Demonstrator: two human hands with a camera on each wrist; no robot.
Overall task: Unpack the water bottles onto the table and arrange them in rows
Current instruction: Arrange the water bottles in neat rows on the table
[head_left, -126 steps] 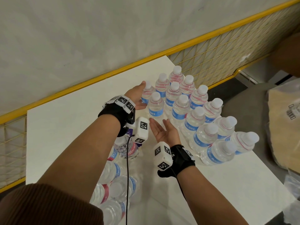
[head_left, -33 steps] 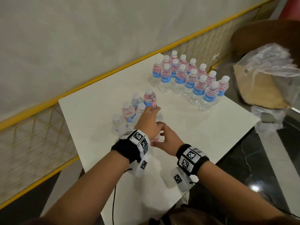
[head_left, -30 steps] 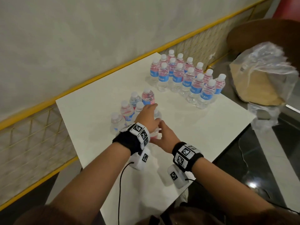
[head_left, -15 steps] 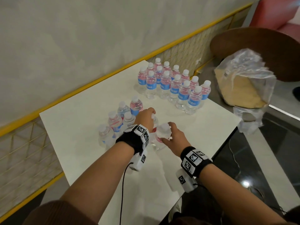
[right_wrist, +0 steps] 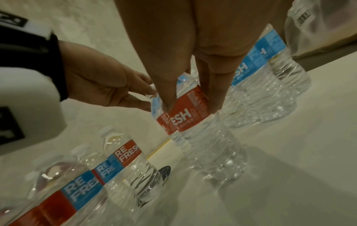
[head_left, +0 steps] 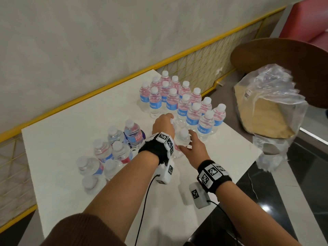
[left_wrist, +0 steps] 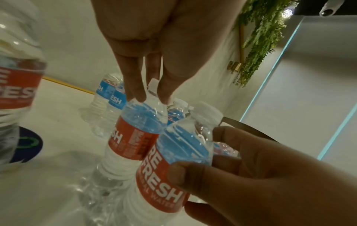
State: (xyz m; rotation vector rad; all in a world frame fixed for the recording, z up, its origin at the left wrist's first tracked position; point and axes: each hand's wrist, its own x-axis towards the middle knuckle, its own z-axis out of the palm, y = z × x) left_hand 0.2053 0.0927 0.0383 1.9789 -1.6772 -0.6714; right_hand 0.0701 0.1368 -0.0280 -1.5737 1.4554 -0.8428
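Several water bottles with red-and-blue labels stand in tidy rows at the far right of the white table. A loose cluster of bottles stands to the left. My left hand pinches the shoulder of one upright bottle from above, just short of the rows. My right hand grips a second bottle around its neck and label, close beside the first. In the right wrist view this second bottle has its base on the table.
A crumpled plastic wrap with a cardboard tray lies off the table's right edge, near a round brown table. A yellow mesh rail runs along the far side. A dark round sticker sits under the loose cluster.
Both hands have taken a bottle each from the loose cluster and carried them right, toward the rows. Earlier, open hands were pressing against the rows.
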